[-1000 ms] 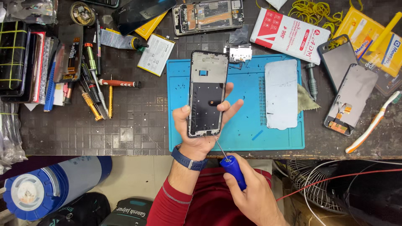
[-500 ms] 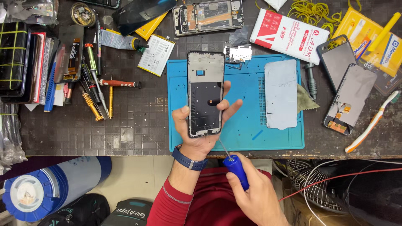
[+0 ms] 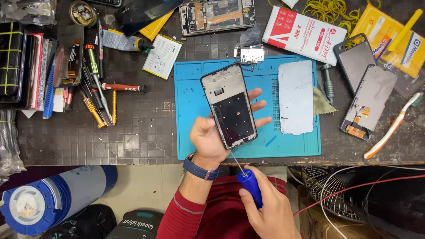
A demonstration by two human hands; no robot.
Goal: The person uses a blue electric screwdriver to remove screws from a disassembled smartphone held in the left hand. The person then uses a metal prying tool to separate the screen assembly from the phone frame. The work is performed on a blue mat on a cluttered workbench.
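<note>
At the left of the frame, a row of small screwdrivers (image 3: 95, 95) and other tools lies on the dark worktop (image 3: 133, 141), with a blue cylinder (image 3: 48, 201) below its edge at the lower left. In the centre, the left hand (image 3: 212, 139) is clamped around the lower end of a phone frame (image 3: 229, 106) and holds it tilted above the blue mat (image 3: 195, 110); the fingers show behind its right edge. The frame looks light and thin, stiff but easy to bend or scratch, so I judge the narrow side edges are the safe place to grip, not the open middle. Just below, the right hand (image 3: 270, 210) is closed on a blue-handled screwdriver (image 3: 248, 186), whose thin tip touches the bottom corner of the frame. The two hands are near each other. More to the right, a grey back cover (image 3: 295, 97) rests on the mat, then two more phone parts (image 3: 367, 88) and a toothbrush (image 3: 392, 128) at the right edge.
</note>
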